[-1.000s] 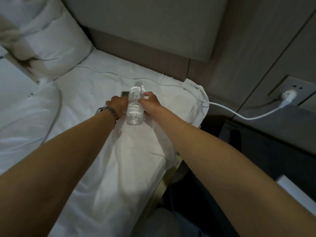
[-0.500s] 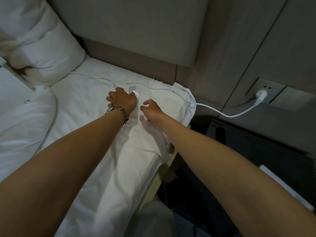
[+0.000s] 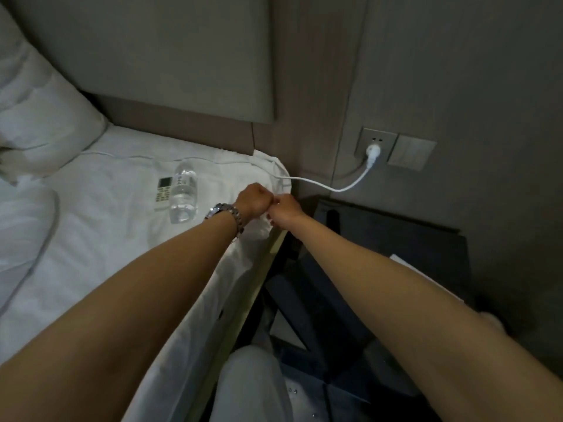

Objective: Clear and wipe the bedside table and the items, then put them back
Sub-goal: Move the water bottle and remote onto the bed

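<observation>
**Now the bottle lies free, both hands off it**

Half a second ago the left hand (image 3: 254, 200) covered the water bottle (image 3: 183, 190); now the bottle lies on its side on the white sheet (image 3: 100, 214), just beside the remote control (image 3: 163, 190), and nothing touches it. Both hands have shifted toward the bed's edge, near the dark bedside table (image 3: 396, 239). The left hand is curled into a fist. The right hand (image 3: 281, 210) meets it knuckle to knuckle, fingers folded in; whether they pinch anything cannot be told.

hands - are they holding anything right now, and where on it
Cannot be told. The left hand and right hand are curled together over the bed's edge, hiding any contents. The water bottle and remote lie free on the sheet.
</observation>
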Demonstrator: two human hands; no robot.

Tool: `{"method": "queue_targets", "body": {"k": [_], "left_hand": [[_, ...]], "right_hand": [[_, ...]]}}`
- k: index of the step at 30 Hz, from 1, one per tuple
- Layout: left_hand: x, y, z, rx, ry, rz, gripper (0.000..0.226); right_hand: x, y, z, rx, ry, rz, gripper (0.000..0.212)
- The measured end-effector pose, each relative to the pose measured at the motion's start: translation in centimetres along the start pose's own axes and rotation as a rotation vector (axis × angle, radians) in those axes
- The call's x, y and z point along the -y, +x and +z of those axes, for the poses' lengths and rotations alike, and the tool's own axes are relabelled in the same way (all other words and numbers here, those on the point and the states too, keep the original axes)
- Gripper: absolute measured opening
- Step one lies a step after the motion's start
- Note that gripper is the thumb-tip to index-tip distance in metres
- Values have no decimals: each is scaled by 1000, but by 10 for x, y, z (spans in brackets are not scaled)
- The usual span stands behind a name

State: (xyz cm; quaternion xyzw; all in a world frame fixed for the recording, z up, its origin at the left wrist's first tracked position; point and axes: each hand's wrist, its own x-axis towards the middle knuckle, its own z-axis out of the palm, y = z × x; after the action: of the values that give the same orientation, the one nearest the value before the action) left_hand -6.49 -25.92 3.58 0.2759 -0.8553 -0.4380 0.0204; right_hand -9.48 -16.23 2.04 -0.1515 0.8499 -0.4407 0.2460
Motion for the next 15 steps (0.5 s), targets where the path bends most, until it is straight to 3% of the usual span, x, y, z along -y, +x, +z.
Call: {"method": "queue_targets", "body": {"k": [12, 15], "left_hand": [[-39, -25, 156, 331, 263, -16, 30], [-37, -17, 182, 313, 365, -32, 59]], "right_hand": [[-176, -65, -135, -210, -354, 269, 22], [-213, -75, -160, -291, -499, 335, 39]]}}
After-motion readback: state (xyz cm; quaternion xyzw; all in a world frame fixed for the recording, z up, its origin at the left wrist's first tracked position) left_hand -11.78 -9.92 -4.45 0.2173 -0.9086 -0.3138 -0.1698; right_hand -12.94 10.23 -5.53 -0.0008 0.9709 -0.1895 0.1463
